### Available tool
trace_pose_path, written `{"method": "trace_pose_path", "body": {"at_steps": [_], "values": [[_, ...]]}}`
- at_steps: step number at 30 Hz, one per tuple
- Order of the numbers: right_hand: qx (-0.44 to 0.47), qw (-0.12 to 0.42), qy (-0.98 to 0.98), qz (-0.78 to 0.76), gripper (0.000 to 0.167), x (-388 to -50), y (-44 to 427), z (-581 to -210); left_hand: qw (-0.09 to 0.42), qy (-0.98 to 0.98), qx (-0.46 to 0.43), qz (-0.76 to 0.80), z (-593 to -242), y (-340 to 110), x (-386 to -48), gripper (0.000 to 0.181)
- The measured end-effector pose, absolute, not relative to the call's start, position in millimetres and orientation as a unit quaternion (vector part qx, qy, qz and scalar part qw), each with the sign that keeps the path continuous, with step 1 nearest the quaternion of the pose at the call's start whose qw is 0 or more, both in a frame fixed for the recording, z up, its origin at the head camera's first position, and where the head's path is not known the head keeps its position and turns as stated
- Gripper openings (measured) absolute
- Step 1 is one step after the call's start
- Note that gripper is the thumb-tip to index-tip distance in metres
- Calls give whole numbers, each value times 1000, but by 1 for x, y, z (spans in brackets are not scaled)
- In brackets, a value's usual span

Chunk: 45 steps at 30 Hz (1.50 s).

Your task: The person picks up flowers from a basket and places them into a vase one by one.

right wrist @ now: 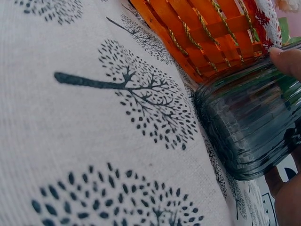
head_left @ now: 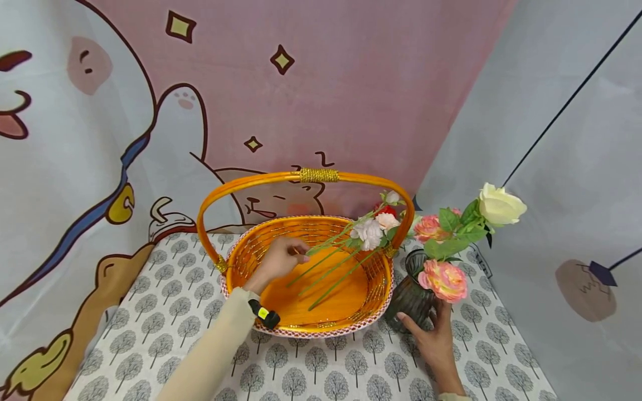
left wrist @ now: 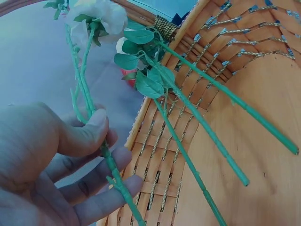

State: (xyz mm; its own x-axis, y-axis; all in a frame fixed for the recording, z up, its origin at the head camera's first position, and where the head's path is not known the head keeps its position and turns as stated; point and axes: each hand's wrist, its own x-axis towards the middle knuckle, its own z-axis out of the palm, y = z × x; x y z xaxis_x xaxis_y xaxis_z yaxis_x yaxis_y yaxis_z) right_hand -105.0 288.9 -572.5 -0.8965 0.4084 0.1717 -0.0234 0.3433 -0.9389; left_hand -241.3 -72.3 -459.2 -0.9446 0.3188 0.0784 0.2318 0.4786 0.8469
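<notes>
My left hand [head_left: 283, 257] is over the orange basket [head_left: 271, 322]. It pinches the green stem [left wrist: 113, 167] of a white artificial flower [left wrist: 101, 19] between thumb and fingers. Several more green stems [left wrist: 202, 127] slant across the basket, their pale and red blooms at its right side by the handle. To the right of the basket, my right hand [head_left: 436, 340] grips a dark ribbed glass vase [right wrist: 249, 122] low on its body, thumb on the near side. The vase holds a white rose [head_left: 501, 205] and pink-yellow flowers [head_left: 445, 280] with green leaves.
The basket's tall arched handle [head_left: 251, 181] rises over it, with gold cord wound at the top. A white tablecloth [head_left: 281, 367] printed with grey trees lies beneath everything. Behind stands a cartoon-printed pink curtain [head_left: 361, 83], and a pale one [head_left: 572, 167] on the right.
</notes>
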Motion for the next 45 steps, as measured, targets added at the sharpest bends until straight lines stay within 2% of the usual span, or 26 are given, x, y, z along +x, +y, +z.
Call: {"method": "trace_pose_path", "body": {"at_steps": [7,14,18,25,34,41,45], "values": [[-117,190,-796,563,118,-107,288,-571,65,850,199,483,-458,-83,-233,13],[-115,194,-796,562,117,-107,288,-571,40,838,250,484,-458,-85,-226,13],[-118,191,-795,564,117,-107,288,-572,44,827,242,505,-453,-79,-220,14],[-118,191,-791,569,117,-107,288,-572,45,807,230,542,-439,-61,-215,14],[-117,196,-792,567,117,-107,289,-573,18,775,248,581,-413,-27,-208,16],[-117,195,-791,568,114,-106,289,-573,39,743,256,617,-396,2,-204,20],[-117,194,-792,566,114,-105,289,-573,34,736,279,616,-386,19,-204,21]]}}
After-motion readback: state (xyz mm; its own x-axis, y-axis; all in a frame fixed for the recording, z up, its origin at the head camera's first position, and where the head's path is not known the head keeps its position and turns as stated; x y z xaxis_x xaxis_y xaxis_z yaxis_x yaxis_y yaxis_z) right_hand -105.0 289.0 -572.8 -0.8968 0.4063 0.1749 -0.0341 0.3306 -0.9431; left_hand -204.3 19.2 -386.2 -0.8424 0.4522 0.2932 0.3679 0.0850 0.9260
